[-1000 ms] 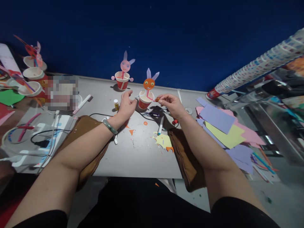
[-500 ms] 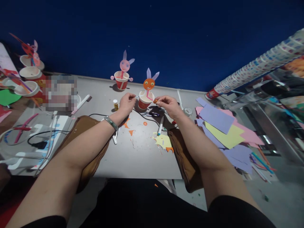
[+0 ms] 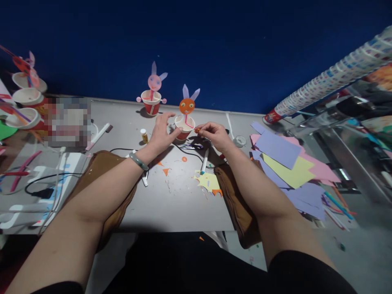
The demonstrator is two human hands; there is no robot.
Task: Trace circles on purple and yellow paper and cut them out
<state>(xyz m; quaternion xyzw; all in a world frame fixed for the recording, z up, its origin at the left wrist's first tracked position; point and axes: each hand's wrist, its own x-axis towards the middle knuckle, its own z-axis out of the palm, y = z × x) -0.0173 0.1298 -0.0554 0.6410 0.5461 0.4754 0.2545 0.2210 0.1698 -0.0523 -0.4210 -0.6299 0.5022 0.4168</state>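
Observation:
A red and white paper cup [image 3: 184,134] stands on the table with an orange paper rabbit face [image 3: 187,106] and pale purple ears rising from it on a pink straw. My left hand [image 3: 162,132] is at the cup's left side, fingers spread, its thumb against or just in front of the cup wall. At the right side, my right hand [image 3: 216,134] pinches a small orange paper piece [image 3: 197,130] close to the rim. Behind on the left is a similar cup [image 3: 152,108] with a pink rabbit face [image 3: 154,82].
A small glue bottle [image 3: 144,136], a marker [image 3: 205,162] and yellow paper scraps [image 3: 208,181] lie nearby. Coloured paper sheets [image 3: 280,151] are heaped on the right. A long cup stack [image 3: 330,77] leans there. Brown pouches [image 3: 99,171] and a power strip [image 3: 63,175] sit left.
My left hand has opened from a pinch, its fingers now spread beside the cup. My right hand keeps its pinch on the orange piece. The view has shifted slightly.

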